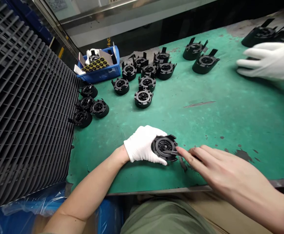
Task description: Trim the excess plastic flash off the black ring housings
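Note:
My left hand (145, 144), in a white glove, is closed around the side of a round black plastic part (165, 144) with raised tabs on its rim. The part's ribbed face is turned up toward me, low over the green bench. Bare and ungloved, my right hand (212, 162) grips thin dark tweezers (173, 152). Their tip rests on or just over the face of the part, near its centre. Fingers hide most of the tweezers' length.
Several similar black parts (143, 97) stand on the green bench (229, 110), more at left (99, 108). A blue bin (102, 75) holds a yellow-and-black dotted sheet. Another person's gloved hand (268, 60) is at upper right, beside black parts. Grey slatted racks (29, 97) border the left.

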A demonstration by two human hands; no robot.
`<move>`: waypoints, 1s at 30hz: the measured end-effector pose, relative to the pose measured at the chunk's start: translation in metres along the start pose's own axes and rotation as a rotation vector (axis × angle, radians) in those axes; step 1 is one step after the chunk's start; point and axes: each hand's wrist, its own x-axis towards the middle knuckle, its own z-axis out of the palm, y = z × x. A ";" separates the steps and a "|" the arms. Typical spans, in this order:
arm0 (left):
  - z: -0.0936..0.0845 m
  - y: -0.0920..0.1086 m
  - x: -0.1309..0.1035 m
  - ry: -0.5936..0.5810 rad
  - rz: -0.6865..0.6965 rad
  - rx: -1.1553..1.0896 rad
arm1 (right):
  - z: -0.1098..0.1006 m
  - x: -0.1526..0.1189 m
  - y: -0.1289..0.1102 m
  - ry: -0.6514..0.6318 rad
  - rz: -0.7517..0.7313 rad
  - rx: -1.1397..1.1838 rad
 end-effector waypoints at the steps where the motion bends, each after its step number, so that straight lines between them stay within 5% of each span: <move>1: 0.000 0.000 0.000 0.001 -0.004 -0.002 | 0.002 -0.002 0.001 0.004 -0.015 0.002; 11: -0.001 0.002 0.001 -0.010 -0.014 0.026 | 0.027 -0.017 0.031 0.048 0.064 0.144; 21: -0.001 0.002 0.001 -0.013 -0.011 0.012 | 0.011 0.007 0.053 -0.027 -0.114 0.196; 30: -0.002 0.004 0.001 -0.025 -0.006 0.021 | 0.006 0.013 0.054 0.031 -0.098 0.113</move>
